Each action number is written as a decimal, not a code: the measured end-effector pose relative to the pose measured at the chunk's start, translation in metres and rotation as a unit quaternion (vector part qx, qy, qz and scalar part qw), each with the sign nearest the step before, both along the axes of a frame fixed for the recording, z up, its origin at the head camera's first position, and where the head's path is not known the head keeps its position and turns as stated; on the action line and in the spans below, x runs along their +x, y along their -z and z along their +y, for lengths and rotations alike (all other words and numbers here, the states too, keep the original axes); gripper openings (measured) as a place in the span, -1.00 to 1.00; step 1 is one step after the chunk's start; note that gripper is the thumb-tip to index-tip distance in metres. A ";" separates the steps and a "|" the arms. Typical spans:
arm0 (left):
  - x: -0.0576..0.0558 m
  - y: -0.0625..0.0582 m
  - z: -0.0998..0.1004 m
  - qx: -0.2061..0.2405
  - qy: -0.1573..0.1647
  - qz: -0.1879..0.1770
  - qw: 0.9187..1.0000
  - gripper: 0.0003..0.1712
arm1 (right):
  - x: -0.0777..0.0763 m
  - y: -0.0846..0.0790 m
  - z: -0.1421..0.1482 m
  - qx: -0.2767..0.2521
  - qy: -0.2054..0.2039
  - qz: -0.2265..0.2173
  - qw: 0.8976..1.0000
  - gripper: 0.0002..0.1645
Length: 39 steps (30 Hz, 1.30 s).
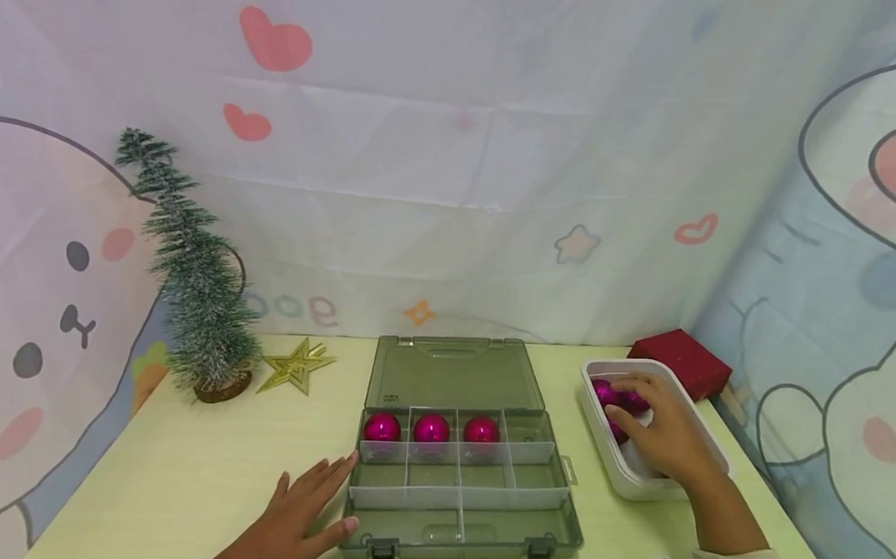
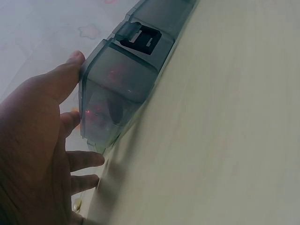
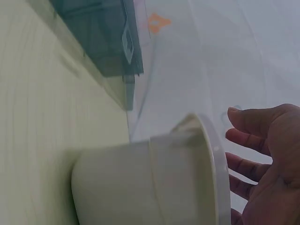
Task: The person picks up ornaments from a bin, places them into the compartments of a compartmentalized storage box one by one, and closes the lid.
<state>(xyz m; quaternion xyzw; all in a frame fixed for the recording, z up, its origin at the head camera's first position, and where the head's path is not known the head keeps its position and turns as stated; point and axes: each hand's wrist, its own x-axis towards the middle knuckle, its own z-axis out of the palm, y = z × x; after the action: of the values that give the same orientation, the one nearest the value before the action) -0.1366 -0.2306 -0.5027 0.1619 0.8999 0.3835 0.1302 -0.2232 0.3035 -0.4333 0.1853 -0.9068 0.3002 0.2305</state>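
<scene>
- The right hand (image 1: 655,426) is over the white tub (image 1: 645,488). Its thumb and fingers bend a little, with a gap between them, and it does not seem to grip anything.
- The sparkly balls (image 1: 606,392) lie inside the tub, toward the far end, right by the fingertips. I cannot tell if the fingers touch them.
- Three shiny balls (image 1: 431,429) sit in the see-through box (image 1: 406,552), one to a slot, side by side in the back row.
- The left hand (image 1: 295,515) is spread wide at the left side of the box and holds nothing. Its thumb is at the edge, touching or almost touching.
- All the balls are probably light and hard, like plastic. The shiny ones look smooth, so they may slip and roll. The sparkly ones look bumpy, so they may be easier to hold.
- A good hold is the thumb on one side and two fingers on the other, around the fat middle. Squeeze softly, because a thin ball might crack.
</scene>
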 end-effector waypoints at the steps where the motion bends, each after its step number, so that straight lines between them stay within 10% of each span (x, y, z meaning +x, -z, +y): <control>1: 0.000 0.000 0.000 0.000 0.000 0.002 1.000 -0.10 | 0.000 0.000 0.004 0.000 0.005 -0.007 1.000 -0.63; 19: -0.002 0.002 -0.001 0.001 0.001 0.002 1.000 -0.10 | -0.013 0.005 0.078 0.045 0.041 -0.133 0.989 -0.41; 39: -0.002 0.003 -0.001 -0.004 -0.001 0.008 1.000 -0.11 | -0.022 0.023 0.090 0.104 0.080 -0.219 0.967 -0.13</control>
<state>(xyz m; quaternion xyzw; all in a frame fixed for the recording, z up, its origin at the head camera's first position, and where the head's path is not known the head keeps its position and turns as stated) -0.1384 -0.2312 -0.5053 0.1636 0.9024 0.3790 0.1232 -0.2447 0.3933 -0.4566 0.0645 -0.9734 0.2180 0.0293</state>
